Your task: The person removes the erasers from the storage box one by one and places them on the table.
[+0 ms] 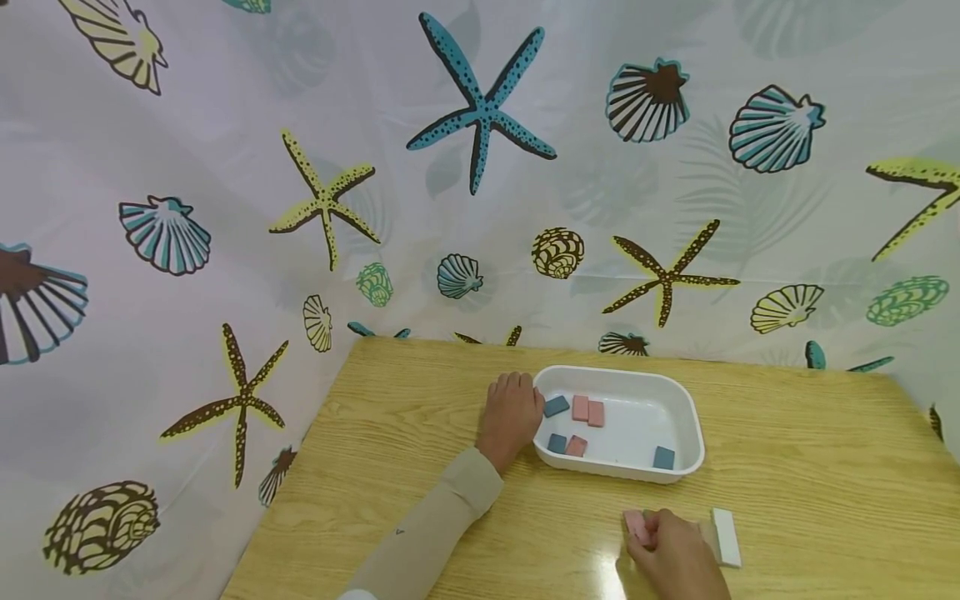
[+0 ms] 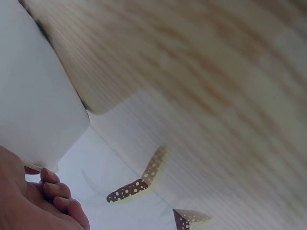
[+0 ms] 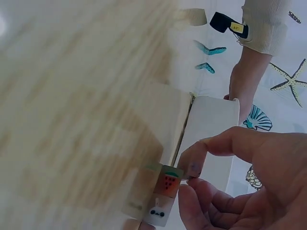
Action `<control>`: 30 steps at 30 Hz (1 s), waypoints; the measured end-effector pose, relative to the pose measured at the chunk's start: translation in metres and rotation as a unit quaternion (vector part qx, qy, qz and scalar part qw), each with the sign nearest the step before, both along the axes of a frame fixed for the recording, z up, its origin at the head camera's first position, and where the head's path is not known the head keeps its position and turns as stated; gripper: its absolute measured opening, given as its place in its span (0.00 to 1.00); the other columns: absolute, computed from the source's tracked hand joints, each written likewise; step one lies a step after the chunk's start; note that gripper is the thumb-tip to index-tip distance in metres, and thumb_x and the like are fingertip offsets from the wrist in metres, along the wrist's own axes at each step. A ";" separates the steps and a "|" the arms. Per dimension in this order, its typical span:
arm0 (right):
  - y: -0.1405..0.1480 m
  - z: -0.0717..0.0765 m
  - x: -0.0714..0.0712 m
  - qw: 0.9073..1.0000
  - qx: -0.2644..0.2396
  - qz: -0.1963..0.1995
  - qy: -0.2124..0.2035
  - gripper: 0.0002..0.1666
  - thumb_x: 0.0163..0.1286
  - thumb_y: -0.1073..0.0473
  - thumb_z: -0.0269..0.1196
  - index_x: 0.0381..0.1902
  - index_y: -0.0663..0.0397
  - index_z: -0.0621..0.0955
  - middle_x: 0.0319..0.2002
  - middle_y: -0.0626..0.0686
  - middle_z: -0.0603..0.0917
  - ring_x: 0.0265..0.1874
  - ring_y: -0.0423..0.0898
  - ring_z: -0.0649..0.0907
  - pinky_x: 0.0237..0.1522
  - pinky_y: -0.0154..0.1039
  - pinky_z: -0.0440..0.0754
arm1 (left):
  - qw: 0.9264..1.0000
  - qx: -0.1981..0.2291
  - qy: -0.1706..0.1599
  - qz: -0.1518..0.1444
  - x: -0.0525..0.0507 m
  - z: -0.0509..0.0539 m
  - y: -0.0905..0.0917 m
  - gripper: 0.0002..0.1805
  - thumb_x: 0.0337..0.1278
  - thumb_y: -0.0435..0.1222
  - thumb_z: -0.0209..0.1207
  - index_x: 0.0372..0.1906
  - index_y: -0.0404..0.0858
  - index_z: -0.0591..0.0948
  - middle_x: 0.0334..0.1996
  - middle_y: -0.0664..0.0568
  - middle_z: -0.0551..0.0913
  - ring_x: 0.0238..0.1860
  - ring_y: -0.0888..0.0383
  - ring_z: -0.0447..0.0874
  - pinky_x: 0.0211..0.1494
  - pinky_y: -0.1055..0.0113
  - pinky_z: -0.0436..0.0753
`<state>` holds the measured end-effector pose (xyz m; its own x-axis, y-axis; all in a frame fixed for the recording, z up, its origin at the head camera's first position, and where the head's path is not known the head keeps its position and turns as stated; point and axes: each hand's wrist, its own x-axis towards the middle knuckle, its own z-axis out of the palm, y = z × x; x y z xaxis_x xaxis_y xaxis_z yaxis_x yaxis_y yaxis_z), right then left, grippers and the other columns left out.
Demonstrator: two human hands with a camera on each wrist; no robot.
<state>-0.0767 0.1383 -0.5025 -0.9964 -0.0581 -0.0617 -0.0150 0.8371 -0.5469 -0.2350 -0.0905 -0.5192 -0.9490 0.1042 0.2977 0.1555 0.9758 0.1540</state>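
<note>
My left hand (image 1: 512, 417) grips the left rim of a white container (image 1: 693, 442); in the left wrist view, curled fingers of this hand (image 2: 36, 201) lie at the container's edge (image 2: 33, 91). Nearer the table's front, my right hand (image 1: 675, 554) pinches a pink block (image 1: 636, 525). The right wrist view has the thumb and index finger of this hand (image 3: 264, 172) close together beside a small picture tile with a watermelon design (image 3: 170, 183) and one with a little face (image 3: 157, 212). What the fingertips cover there is hidden. A white block (image 1: 726, 537) lies just right of my right hand.
Inside the container are pink blocks (image 1: 581, 407) and blue-grey blocks (image 1: 663, 457), spread mostly over its left part. Under everything is a wooden table (image 1: 810, 467). A curtain with starfish and shells (image 1: 555, 167) hangs behind and to the left.
</note>
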 end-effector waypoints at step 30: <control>-0.010 -0.009 -0.002 0.990 0.083 0.047 0.104 0.19 0.56 0.61 0.65 0.14 0.52 0.67 0.13 0.45 0.65 0.14 0.42 0.66 0.20 0.40 0.66 | 1.000 -0.001 -0.013 0.004 -0.001 -0.002 0.001 0.13 0.67 0.44 0.44 0.35 0.39 0.73 0.31 0.51 0.73 0.37 0.55 0.70 0.44 0.60 0.69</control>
